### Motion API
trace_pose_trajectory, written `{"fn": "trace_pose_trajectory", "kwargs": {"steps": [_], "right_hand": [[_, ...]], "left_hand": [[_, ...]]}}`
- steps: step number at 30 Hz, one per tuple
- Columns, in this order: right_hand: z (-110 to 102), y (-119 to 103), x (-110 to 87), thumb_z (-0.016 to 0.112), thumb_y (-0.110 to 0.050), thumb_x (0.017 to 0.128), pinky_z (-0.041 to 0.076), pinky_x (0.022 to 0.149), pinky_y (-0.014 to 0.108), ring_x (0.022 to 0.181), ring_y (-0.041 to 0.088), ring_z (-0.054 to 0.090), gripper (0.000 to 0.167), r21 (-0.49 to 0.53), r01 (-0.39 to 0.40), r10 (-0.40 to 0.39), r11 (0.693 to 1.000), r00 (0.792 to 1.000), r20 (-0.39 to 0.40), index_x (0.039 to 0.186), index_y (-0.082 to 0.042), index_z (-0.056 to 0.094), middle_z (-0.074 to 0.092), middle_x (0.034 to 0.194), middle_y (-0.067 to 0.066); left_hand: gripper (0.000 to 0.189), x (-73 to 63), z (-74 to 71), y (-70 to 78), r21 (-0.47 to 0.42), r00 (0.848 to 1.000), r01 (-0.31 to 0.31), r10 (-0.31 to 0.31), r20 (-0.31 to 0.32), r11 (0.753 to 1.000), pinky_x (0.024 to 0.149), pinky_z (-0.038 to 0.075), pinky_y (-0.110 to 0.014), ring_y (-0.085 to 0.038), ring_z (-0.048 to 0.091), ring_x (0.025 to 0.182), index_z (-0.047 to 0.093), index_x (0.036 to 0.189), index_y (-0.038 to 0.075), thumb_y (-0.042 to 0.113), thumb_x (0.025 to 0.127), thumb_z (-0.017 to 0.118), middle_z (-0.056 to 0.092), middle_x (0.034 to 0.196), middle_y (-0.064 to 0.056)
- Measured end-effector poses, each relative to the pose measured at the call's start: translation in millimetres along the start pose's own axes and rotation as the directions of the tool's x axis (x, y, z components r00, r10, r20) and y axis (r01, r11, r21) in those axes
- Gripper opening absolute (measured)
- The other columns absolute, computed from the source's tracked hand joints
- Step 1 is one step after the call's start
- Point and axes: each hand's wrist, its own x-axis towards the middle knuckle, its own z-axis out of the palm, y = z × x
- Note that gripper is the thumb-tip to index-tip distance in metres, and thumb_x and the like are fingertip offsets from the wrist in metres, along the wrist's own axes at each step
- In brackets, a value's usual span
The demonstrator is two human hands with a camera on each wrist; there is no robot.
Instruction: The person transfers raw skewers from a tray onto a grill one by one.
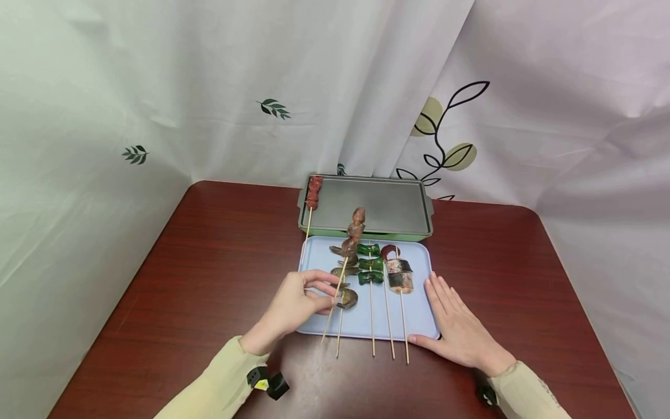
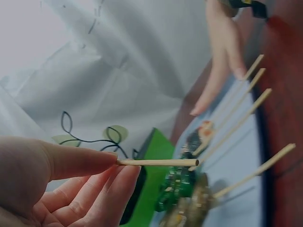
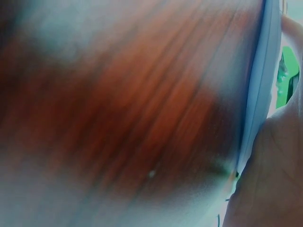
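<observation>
My left hand (image 1: 298, 302) pinches the wooden stick of a skewer of brownish meat chunks (image 1: 357, 230) between thumb and fingers. That skewer is tilted above the left part of a light blue tray (image 1: 361, 320); in the left wrist view its stick end (image 2: 170, 162) sticks out past the fingertips. My right hand (image 1: 463, 334) rests at the tray's right front corner, fingers straight along the edge. On the tray lie a skewer of brown-green, shrimp-like pieces (image 1: 348, 298), a skewer of green pepper pieces (image 1: 370, 263), one with a dark red curled piece (image 1: 388, 251), and a fish-chunk skewer (image 1: 400, 281).
Behind the tray stands a grey griddle plate (image 1: 377, 203) on a green base (image 1: 403, 237). A red meat skewer (image 1: 313, 193) lies at its left side, stick reaching over the tray. The brown table (image 1: 209, 262) meets a white patterned curtain (image 1: 220, 87).
</observation>
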Motion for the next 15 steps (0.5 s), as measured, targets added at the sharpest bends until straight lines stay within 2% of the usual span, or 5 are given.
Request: {"fn": "trace_pose_trajectory", "kwargs": {"steps": [7,11,15], "right_hand": [[-0.8,-0.2,-0.3,0.061,-0.074,0.087,0.013,0.124,0.046,0.151,0.041,0.013,0.114,0.0,0.002,-0.002,1.0,1.0,-0.007,0.157,0.008,0.022,0.012,0.166,0.024],[-0.7,-0.5,-0.3,0.061,-0.074,0.088,0.012,0.125,0.045,0.152,0.04,0.013,0.115,0.0,0.0,0.0,1.0,1.0,-0.001,0.158,0.007,0.022,0.012,0.166,0.024],[-0.7,-0.5,-0.4,0.061,-0.074,0.088,0.012,0.125,0.045,0.152,0.04,0.013,0.115,0.0,0.001,-0.001,1.0,1.0,-0.002,0.158,0.007,0.021,0.012,0.166,0.024]], "left_hand": [[0.034,17.4,-6.5,20.0,-0.008,0.998,-0.001,0.0,-0.059,1.0,0.066,0.064,-0.039,-0.042,0.073,0.077,0.071,0.117,-0.003,-0.01,0.084,0.075,0.074,0.094,-0.02],[0.034,29.7,-11.6,30.1,-0.02,0.997,-0.011,0.01,-0.083,1.0,0.068,0.064,-0.039,-0.04,0.073,0.078,0.071,0.118,-0.002,-0.011,0.085,0.075,0.072,0.099,-0.026],[0.035,42.7,-17.7,37.8,-0.008,0.994,-0.026,0.025,-0.108,1.0,0.068,0.064,-0.038,-0.031,0.074,0.076,0.071,0.119,-0.002,-0.011,0.085,0.074,0.073,0.098,-0.023]]}}
